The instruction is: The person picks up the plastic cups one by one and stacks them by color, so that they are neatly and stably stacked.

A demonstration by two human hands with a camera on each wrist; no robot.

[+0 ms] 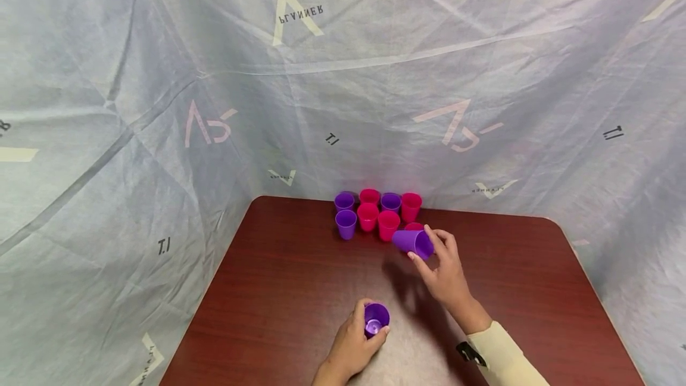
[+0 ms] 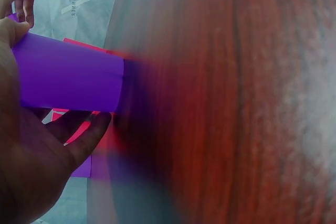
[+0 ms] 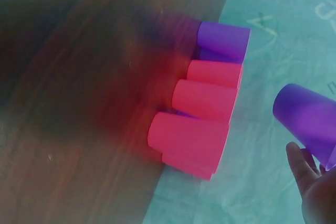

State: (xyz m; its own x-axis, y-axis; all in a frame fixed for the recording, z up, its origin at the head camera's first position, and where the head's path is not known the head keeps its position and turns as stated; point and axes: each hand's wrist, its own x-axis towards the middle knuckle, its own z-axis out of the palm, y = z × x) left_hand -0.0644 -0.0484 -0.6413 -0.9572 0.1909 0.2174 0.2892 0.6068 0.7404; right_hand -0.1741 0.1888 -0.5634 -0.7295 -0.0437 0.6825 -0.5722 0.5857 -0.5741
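Note:
My left hand (image 1: 349, 344) grips a purple cup (image 1: 377, 318) near the front of the table, thumb on one side and fingers on the other. This cup's mouth faces up, and in the left wrist view its base (image 2: 118, 85) is close to the wood. Further back and to the right, my right hand (image 1: 449, 276) holds a second purple cup (image 1: 406, 241) by its rim, between thumb and fingers. That cup is raised and tipped on its side, mouth toward the hand, partly covering a pink cup (image 1: 414, 227) behind it.
Pink cups (image 1: 388, 226) and purple cups (image 1: 346, 225) stand mouth up in two close rows at the back edge of the brown table (image 1: 278, 267). Grey printed sheeting (image 1: 343, 106) hangs right behind them and along both sides.

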